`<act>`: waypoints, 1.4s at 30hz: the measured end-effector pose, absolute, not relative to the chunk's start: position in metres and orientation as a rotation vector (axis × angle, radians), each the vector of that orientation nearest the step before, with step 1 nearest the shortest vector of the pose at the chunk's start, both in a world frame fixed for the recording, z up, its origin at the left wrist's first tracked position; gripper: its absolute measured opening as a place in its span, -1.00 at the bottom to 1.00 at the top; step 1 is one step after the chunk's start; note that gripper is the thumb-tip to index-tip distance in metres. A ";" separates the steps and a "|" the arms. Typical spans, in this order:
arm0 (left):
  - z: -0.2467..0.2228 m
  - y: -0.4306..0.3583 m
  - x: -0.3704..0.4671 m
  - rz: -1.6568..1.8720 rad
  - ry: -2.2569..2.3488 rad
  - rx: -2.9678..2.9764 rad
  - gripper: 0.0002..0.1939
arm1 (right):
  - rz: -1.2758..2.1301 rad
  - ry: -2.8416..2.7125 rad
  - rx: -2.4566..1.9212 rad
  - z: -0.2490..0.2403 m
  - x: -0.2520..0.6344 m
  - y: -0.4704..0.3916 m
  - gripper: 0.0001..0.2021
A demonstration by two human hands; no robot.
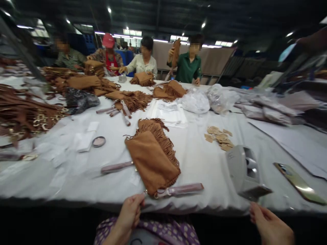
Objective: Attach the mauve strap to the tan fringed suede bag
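Observation:
Brown suede bags with fringe (153, 160) lie stacked at the middle of the near table edge. My left hand (131, 209) is closed beside the top bag's lower corner, fingertips pinched near a small metal ring; what they hold is too small to make out. A wrapped strap (185, 189) extends right from that corner, and another wrapped strap (116, 167) extends left. My right hand (270, 221) is closed in a pinch just below the front of a grey tape dispenser (246, 173); anything between its fingertips is too small to tell.
A phone (298, 182) lies at the right, beyond tan paper pieces (219, 137). A small round dish (98, 141) and white papers (85, 139) are at left. Farther back are plastic bags (195, 101), more fringed bags (135, 100), straps (25, 112) and several people.

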State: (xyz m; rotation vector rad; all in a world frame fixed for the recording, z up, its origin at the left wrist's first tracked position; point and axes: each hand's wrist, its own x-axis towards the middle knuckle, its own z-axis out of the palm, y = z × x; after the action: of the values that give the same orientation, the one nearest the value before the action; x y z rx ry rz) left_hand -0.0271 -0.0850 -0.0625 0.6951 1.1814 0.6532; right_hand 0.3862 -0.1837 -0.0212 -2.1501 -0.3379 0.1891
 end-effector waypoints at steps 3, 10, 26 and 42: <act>-0.060 -0.081 -0.029 0.714 1.324 1.089 -0.45 | 0.593 -0.450 -2.102 -0.015 0.313 -0.165 -0.61; -0.053 -0.090 -0.035 0.677 1.427 1.562 -0.62 | 1.395 -1.072 -1.624 -0.001 0.143 -0.115 -0.60; -0.067 -0.093 -0.044 0.640 1.371 1.741 -0.76 | 1.122 -1.543 -1.853 -0.004 0.101 -0.077 -0.71; -0.049 -0.076 -0.022 0.628 1.281 0.702 -0.47 | 1.434 -1.268 -1.734 -0.014 0.108 -0.080 -0.66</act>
State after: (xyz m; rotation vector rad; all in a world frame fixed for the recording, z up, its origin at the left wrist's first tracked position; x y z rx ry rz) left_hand -0.0216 -0.0756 -0.0490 0.7018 1.2815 0.6278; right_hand 0.1078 -0.0798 -0.0137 -1.7338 -1.2677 1.4341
